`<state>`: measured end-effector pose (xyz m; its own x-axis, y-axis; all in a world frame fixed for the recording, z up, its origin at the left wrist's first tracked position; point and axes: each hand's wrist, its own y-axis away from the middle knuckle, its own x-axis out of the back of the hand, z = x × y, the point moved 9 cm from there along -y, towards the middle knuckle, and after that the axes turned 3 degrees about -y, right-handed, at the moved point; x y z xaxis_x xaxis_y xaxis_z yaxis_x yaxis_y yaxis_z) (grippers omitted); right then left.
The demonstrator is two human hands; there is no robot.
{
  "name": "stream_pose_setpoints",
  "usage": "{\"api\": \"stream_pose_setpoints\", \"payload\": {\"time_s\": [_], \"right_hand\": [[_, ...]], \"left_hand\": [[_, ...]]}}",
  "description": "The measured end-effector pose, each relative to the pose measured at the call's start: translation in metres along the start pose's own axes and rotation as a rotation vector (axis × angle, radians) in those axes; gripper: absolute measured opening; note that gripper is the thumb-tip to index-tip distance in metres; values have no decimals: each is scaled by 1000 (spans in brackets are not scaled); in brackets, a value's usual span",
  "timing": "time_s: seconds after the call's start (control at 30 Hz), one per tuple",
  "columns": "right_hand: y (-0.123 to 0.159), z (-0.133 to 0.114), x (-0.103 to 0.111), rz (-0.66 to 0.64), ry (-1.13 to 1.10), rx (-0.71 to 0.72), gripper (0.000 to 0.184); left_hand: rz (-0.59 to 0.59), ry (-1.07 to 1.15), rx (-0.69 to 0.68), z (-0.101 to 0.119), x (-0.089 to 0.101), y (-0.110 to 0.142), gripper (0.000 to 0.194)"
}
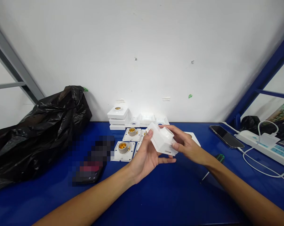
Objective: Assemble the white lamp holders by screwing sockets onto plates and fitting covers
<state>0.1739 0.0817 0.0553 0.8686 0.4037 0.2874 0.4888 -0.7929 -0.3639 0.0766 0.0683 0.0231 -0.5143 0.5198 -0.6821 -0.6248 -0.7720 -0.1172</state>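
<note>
A white square lamp holder (161,140) with a round raised collar is held tilted above the blue table. My left hand (145,157) grips its left side, thumb on top and fingers beneath. On the other side my right hand (185,144) closes round the collar and the right edge. Just behind lie white base plates with brass-lined sockets, one socket (123,147) near the front and another socket (132,131) behind it. More plates there are partly hidden by my hands. A screwdriver (219,158) with a green and black handle lies under my right forearm.
White square housings (117,118) are stacked against the wall, with more covers (147,119) beside them. A black plastic bag (45,131) fills the left side. A blurred-out phone (92,169) lies left; another phone (226,136), charging, and a power strip (266,146) with cables lie right.
</note>
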Motion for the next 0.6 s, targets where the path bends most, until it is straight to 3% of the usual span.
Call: {"api": "stream_pose_setpoints", "payload": {"time_s": [0.17, 0.47, 0.6], "right_hand": [[-1, 0, -4, -29, 0, 7, 68], [0, -1, -6, 1, 112, 66, 69], [-1, 3, -6, -4, 123, 29, 67]], "left_hand": [[-32, 12, 47, -4, -1, -2, 70], [57, 51, 9, -3, 4, -2, 67], [62, 36, 7, -5, 7, -2, 70]]}}
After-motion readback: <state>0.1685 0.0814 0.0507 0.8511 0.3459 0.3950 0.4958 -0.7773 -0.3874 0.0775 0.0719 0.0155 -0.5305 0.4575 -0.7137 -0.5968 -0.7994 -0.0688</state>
